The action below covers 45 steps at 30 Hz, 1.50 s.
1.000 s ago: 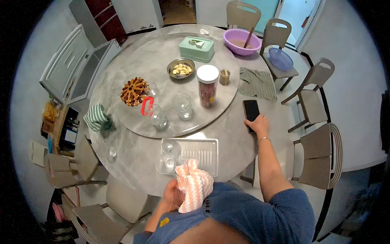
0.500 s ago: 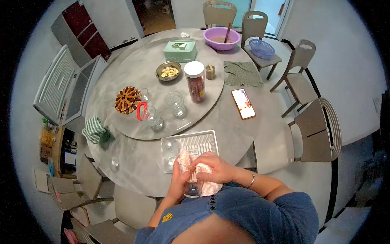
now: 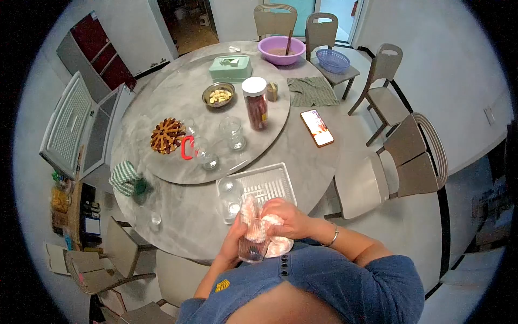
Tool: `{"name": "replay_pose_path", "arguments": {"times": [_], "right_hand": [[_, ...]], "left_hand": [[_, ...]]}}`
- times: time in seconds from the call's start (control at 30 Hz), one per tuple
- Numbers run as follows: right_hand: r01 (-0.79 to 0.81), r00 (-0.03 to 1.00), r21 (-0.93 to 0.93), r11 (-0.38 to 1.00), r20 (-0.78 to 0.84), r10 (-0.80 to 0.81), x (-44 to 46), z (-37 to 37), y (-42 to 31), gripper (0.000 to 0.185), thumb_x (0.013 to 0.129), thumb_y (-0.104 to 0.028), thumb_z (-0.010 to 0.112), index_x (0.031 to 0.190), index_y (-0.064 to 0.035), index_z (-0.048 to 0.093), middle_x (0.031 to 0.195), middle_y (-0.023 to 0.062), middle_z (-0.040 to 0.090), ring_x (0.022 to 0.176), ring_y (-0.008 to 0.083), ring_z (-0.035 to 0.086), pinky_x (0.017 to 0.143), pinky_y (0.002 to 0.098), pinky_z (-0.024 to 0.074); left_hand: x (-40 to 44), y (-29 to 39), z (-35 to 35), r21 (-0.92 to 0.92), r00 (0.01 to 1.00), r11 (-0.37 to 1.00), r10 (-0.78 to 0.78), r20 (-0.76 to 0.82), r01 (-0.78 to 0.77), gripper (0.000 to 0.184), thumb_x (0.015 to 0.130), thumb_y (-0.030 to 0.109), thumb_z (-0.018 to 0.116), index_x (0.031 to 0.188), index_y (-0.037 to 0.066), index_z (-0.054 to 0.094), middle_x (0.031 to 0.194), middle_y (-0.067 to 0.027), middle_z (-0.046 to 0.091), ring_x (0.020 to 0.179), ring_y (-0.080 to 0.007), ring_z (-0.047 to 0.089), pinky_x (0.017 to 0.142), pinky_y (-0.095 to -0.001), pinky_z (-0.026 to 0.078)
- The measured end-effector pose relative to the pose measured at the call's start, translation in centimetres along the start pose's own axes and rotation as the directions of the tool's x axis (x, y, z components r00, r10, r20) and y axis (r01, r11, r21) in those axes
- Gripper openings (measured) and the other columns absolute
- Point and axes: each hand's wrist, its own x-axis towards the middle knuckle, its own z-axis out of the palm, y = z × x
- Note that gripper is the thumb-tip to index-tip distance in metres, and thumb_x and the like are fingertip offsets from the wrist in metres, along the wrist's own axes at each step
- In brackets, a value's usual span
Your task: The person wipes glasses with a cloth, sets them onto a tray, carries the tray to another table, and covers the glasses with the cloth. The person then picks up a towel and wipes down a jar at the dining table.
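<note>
One ribbed glass is clamped in the left hand, close to the blue shirt; the right hand grips a pink-and-white cloth bunched against it. Just beyond, a white slotted tray carries clear glassware. Farther out, a lit phone lies on the round table, right of the white-lidded jar on the turntable. Behind the jar sits a green tissue box, then, toward the far edge, a purple basin.

Head-worn view, facing forward-down
</note>
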Motion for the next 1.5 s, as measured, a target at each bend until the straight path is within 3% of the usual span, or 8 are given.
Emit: {"name": "replay_pose_path", "arguments": {"times": [0.5,0.6,0.67,0.87,1.0,1.13,1.27,1.5], "right_hand": [[-0.043,0.98,-0.23,0.972,-0.197,-0.003,2.0,3.2,-4.0,0.026,0.068,-0.024,0.062,0.082,-0.0024,0.055,0.065,0.0133,0.054,0.055,0.0304,0.051,0.05,0.0365,0.0394],[0.022,0.98,-0.056,0.998,-0.196,-0.032,2.4,3.0,-4.2,0.025,0.067,-0.021,0.063,0.081,-0.0018,0.055,0.066,0.0139,0.054,0.056,0.0305,0.052,0.049,0.0349,0.0401],[0.021,0.98,-0.019,1.0,-0.195,-0.024,2.9,2.9,-4.7,0.026,0.066,-0.021,0.063,0.08,-0.0014,0.055,0.065,0.0142,0.054,0.057,0.0306,0.053,0.049,0.0343,0.0405],[-0.077,0.948,-0.013,0.997,-0.311,0.07,3.0,2.7,-3.6,0.027,0.064,-0.023,0.065,0.076,-0.0008,0.055,0.062,0.0143,0.053,0.053,0.0315,0.053,0.047,0.034,0.041],[0.083,0.98,-0.274,0.958,-0.153,-0.129,3.8,1.6,-4.1,0.019,0.064,-0.014,0.064,0.073,0.0006,0.055,0.061,0.0128,0.055,0.051,0.0277,0.053,0.048,0.0326,0.041],[0.023,0.965,-0.225,0.974,-0.251,-0.08,4.0,2.0,-3.6,0.018,0.067,-0.013,0.06,0.078,0.0003,0.054,0.063,0.0123,0.055,0.054,0.0221,0.054,0.051,0.0283,0.0422],[-0.157,0.937,0.235,0.959,-0.27,0.22,3.8,2.0,-4.3,0.017,0.071,-0.014,0.056,0.08,-0.0008,0.051,0.065,0.0058,0.053,0.058,0.0094,0.048,0.052,0.0243,0.0405],[-0.043,0.973,-0.209,0.977,-0.233,-0.007,3.9,1.6,-4.0,0.017,0.07,-0.015,0.057,0.078,-0.0007,0.052,0.063,0.0113,0.053,0.055,0.0189,0.052,0.05,0.0287,0.0416]], "left_hand": [[-1.7,1.9,-0.2,0.526,0.965,0.813,0.249,0.077,-0.251,0.064,0.082,0.021,0.045,0.129,0.002,0.006,0.12,-0.0116,0.032,0.109,-0.0183,0.036,0.091,-0.0287,0.028],[-1.9,2.5,0.0,0.278,0.992,0.954,0.123,-0.007,-0.117,0.06,0.083,0.024,0.045,0.127,0.001,0.012,0.12,-0.011,0.035,0.109,-0.0189,0.037,0.091,-0.03,0.029],[-2.1,2.0,0.3,-0.509,0.999,0.86,0.005,0.05,0.022,0.054,0.084,0.032,0.04,0.125,0.002,0.02,0.119,-0.0117,0.037,0.108,-0.0216,0.039,0.091,-0.0321,0.032],[-1.1,1.5,-0.9,-0.342,0.991,0.93,-0.127,0.046,0.135,0.056,0.085,0.039,0.036,0.126,0.004,0.02,0.118,-0.0115,0.038,0.104,-0.0236,0.043,0.082,-0.0355,0.041],[-0.7,1.2,0.3,0.474,0.944,0.819,0.318,0.094,-0.323,0.066,0.084,0.037,0.041,0.128,0.003,0.005,0.119,-0.0112,0.035,0.106,-0.0192,0.039,0.087,-0.0301,0.034],[-0.2,1.9,0.1,0.285,0.992,0.95,0.127,0.018,-0.126,0.06,0.084,0.038,0.039,0.127,0.003,0.014,0.118,-0.0135,0.036,0.108,-0.0217,0.038,0.091,-0.033,0.031],[-0.3,1.6,0.1,-0.513,0.995,0.854,-0.053,0.084,0.089,0.062,0.083,0.05,0.027,0.124,0.005,0.023,0.116,-0.0141,0.041,0.106,-0.0277,0.042,0.088,-0.0389,0.036],[0.1,1.0,-0.2,0.172,0.978,0.965,0.182,0.102,-0.198,0.072,0.076,0.051,0.046,0.122,0.003,0.021,0.111,-0.0106,0.041,0.101,-0.0196,0.043,0.083,-0.032,0.038]]}}
